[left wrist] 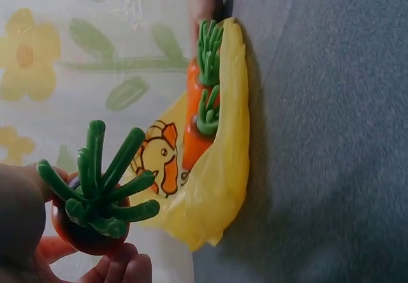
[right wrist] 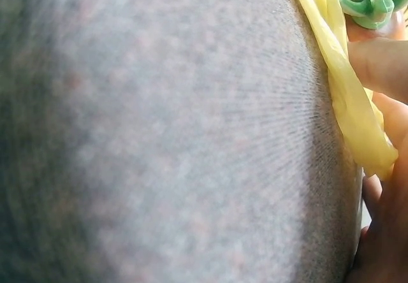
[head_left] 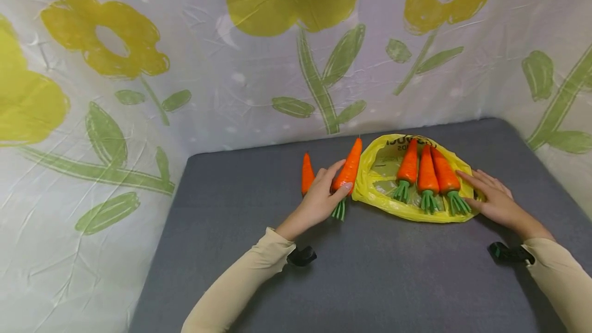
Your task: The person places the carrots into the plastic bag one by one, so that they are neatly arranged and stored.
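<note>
My left hand (head_left: 319,197) grips an orange toy carrot (head_left: 350,166) with green stalks, held just left of a yellow plastic bag (head_left: 370,197). In the left wrist view, the fingers wrap around its stalk end. Behind that hand another carrot (head_left: 307,171) lies on the table, its lower part hidden. The bag lies with its mouth spread wide, and three carrots (head_left: 427,171) rest side by side in it, stalks toward me. At the bag's right edge my right hand (head_left: 497,199) holds the rim, thumb inside; its other fingertips are partly hidden.
A dark grey table (head_left: 393,276) carries everything. Behind it hangs a pale cloth (head_left: 208,91) printed with yellow flowers, close to the table's back edge. Black straps (head_left: 509,253) sit at both wrists.
</note>
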Motion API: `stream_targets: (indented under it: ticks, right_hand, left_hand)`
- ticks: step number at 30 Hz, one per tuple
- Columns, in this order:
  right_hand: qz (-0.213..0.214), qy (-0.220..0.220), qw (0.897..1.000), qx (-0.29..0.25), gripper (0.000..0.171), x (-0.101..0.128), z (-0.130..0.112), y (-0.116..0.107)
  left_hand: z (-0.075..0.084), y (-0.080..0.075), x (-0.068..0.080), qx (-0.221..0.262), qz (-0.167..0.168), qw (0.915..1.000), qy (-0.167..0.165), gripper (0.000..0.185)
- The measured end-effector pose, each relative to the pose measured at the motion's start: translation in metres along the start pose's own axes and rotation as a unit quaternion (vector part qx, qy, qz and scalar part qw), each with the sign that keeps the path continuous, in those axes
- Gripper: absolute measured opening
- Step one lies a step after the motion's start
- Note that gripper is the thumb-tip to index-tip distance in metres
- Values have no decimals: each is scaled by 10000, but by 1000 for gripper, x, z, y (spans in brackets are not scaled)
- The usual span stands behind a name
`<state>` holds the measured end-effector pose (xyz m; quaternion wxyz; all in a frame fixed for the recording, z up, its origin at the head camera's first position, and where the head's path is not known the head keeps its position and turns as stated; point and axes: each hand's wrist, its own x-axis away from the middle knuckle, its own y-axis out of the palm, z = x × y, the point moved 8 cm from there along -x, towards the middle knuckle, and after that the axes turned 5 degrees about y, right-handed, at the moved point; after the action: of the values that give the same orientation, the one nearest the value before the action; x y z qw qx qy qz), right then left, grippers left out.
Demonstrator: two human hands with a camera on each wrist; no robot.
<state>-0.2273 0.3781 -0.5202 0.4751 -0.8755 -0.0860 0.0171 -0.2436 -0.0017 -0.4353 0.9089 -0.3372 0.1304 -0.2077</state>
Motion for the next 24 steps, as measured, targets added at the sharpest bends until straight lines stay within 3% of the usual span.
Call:
stream_targets:
  ticks: [13,24]
  right_hand:
    - [-14,108,9999,72,70,0,4,1]
    - [40,31,10000,22,70,-1,1,0]
  left_hand:
    - [17,35,-13,-8,-460,9989,56,60]
    - [30,65,-33,-306,-779,9965,32,61]
